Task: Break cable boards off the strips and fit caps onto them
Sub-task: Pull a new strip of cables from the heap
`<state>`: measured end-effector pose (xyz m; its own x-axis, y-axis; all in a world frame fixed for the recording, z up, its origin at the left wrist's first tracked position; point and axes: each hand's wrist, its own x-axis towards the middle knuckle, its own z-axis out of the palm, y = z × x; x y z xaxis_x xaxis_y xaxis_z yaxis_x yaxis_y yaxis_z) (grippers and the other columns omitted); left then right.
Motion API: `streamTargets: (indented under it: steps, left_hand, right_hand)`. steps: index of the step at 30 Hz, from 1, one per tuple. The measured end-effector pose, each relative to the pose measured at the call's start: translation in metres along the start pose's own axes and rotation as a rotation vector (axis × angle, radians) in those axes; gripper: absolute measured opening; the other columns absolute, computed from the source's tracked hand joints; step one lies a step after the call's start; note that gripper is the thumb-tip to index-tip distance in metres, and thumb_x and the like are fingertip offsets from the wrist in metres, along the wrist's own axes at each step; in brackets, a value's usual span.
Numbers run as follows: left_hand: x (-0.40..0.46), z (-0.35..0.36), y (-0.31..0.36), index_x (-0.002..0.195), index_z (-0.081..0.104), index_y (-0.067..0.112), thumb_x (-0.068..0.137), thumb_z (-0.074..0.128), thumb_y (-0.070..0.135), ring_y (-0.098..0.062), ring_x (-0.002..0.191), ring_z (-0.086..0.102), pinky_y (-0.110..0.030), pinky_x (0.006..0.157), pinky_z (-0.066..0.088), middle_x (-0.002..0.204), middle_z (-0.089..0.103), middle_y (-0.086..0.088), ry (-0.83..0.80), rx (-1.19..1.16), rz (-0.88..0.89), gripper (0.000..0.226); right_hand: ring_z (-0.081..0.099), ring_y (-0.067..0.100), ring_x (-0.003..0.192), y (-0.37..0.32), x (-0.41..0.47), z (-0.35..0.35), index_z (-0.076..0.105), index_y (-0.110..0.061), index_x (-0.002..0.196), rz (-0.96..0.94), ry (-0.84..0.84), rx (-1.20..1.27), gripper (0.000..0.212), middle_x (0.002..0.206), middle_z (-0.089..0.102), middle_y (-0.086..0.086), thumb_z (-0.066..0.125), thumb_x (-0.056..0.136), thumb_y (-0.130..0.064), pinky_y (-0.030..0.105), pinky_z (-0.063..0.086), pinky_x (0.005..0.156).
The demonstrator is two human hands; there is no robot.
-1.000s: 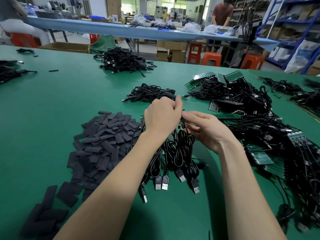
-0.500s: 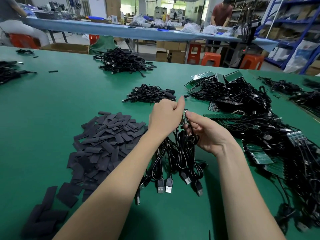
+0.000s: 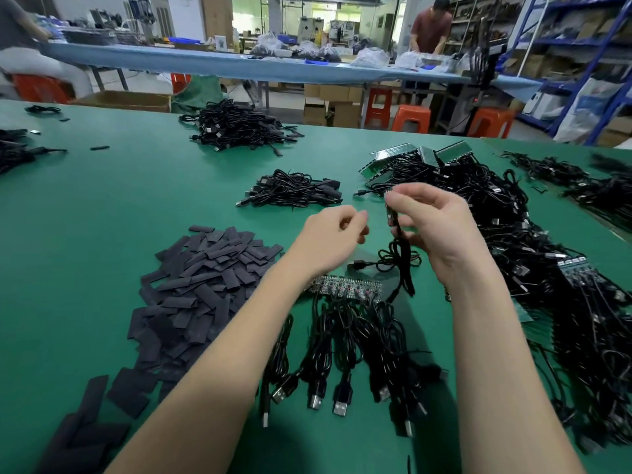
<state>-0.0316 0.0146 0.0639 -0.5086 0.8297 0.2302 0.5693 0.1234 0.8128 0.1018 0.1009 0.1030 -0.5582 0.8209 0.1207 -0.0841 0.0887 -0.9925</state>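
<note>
A green desk (image 3: pixel 102 206) holds a heap of matte dark grey caps (image 3: pixel 205 285), black cables (image 3: pixel 342 336) with silver plug ends, and green board strips (image 3: pixel 407 153). Behind it stand orange stools (image 3: pixel 410 119), a pale blue bench (image 3: pixel 239 65) and blue shelving (image 3: pixel 581 46).

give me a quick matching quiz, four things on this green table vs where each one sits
Things:
1. pile of flat black caps
2. strip of small circuit boards with black USB cables
3. single broken-off black cable
4. small heap of black cables

Places:
A. hanging from the right hand
B. beyond the left hand
C. left of the forearms
D. flat between the forearms

Pairs: 1-C, 2-D, 3-A, 4-B
</note>
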Motion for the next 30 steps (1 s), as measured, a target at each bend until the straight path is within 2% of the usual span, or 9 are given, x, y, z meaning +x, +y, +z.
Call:
streamTargets:
  steps: [4,6,8,11,15,19,24,28,30]
  left_hand:
    - [-0.007,-0.009,-0.019,0.096,0.067,0.020,0.104,0.046,0.038,-0.015,0.084,0.063,-0.025,0.072,0.044,0.096,0.072,0.005,-0.152,0.282,-0.022,0.029]
    - [-0.012,-0.008,-0.027,0.108,0.068,0.018,0.104,0.046,0.040,-0.020,0.092,0.063,-0.028,0.079,0.048,0.104,0.071,-0.001,-0.251,0.389,-0.051,0.032]
    - [-0.014,-0.008,-0.031,0.108,0.070,0.018,0.105,0.045,0.039,-0.023,0.097,0.065,-0.031,0.085,0.051,0.105,0.073,-0.002,-0.236,0.387,-0.053,0.033]
    - [-0.013,-0.012,-0.024,0.089,0.071,0.024,0.107,0.038,0.037,-0.016,0.086,0.071,-0.028,0.078,0.053,0.086,0.076,0.010,-0.096,0.025,-0.111,0.040]
    - [-0.012,-0.013,-0.016,0.094,0.067,0.016,0.105,0.040,0.047,-0.013,0.070,0.071,-0.029,0.069,0.058,0.083,0.076,0.002,-0.084,-0.745,-0.314,0.043]
    - [-0.019,-0.001,-0.023,0.106,0.066,0.013,0.098,0.062,0.031,-0.014,0.071,0.064,-0.023,0.066,0.055,0.096,0.070,-0.003,-0.198,-0.721,-0.299,0.020]
    - [-0.020,0.002,-0.030,0.108,0.066,0.011,0.097,0.064,0.015,-0.012,0.073,0.069,-0.021,0.067,0.056,0.083,0.072,0.000,-0.126,-0.932,-0.339,0.012]
    - [-0.018,0.002,-0.039,0.098,0.065,0.011,0.096,0.064,0.012,-0.019,0.077,0.067,-0.024,0.066,0.057,0.075,0.072,0.001,0.014,-1.019,-0.433,0.003]
    - [-0.018,0.005,-0.040,0.096,0.065,0.011,0.096,0.064,0.010,-0.023,0.083,0.067,-0.027,0.074,0.060,0.075,0.072,0.001,0.044,-1.033,-0.434,0.001]
  right_hand:
    - [0.062,0.006,0.061,-0.012,-0.005,0.010,0.071,-0.016,0.090,-0.120,-0.015,-0.009,0.005,0.069,0.068,-0.010,0.075,0.089,-0.013,0.020,0.054,0.059]
    - [0.065,0.011,0.067,-0.014,-0.006,0.016,0.070,-0.013,0.092,-0.091,-0.048,0.038,0.005,0.078,0.069,-0.004,0.075,0.090,-0.012,0.023,0.056,0.060]
    - [0.067,0.014,0.069,-0.012,-0.006,0.023,0.069,-0.012,0.093,-0.020,-0.074,0.103,0.006,0.088,0.067,0.004,0.074,0.090,-0.011,0.024,0.057,0.060]
    - [0.070,0.014,0.063,-0.002,-0.006,0.031,0.066,-0.008,0.101,0.125,-0.093,0.216,0.011,0.085,0.068,0.006,0.071,0.091,-0.008,0.021,0.056,0.056]
    - [0.066,0.016,0.068,0.022,-0.004,0.038,0.062,-0.009,0.098,0.227,0.037,0.298,0.007,0.087,0.065,0.008,0.067,0.094,-0.007,0.018,0.053,0.052]
    - [0.061,0.013,0.070,0.041,-0.001,0.036,0.065,-0.021,0.088,0.144,0.102,0.020,0.009,0.083,0.066,0.002,0.072,0.091,-0.016,0.015,0.047,0.054]
    - [0.069,0.013,0.067,0.049,0.002,0.034,0.068,-0.020,0.096,0.227,-0.013,0.087,0.006,0.085,0.076,-0.002,0.071,0.093,-0.024,0.022,0.055,0.060]
    - [0.071,0.019,0.087,0.064,0.008,0.028,0.068,-0.023,0.092,0.153,0.010,-0.424,0.010,0.092,0.076,0.000,0.064,0.093,-0.032,0.033,0.056,0.079]
    - [0.068,0.018,0.092,0.067,0.008,0.027,0.069,-0.024,0.090,0.145,-0.007,-0.595,0.010,0.089,0.073,-0.006,0.065,0.090,-0.033,0.024,0.050,0.072]
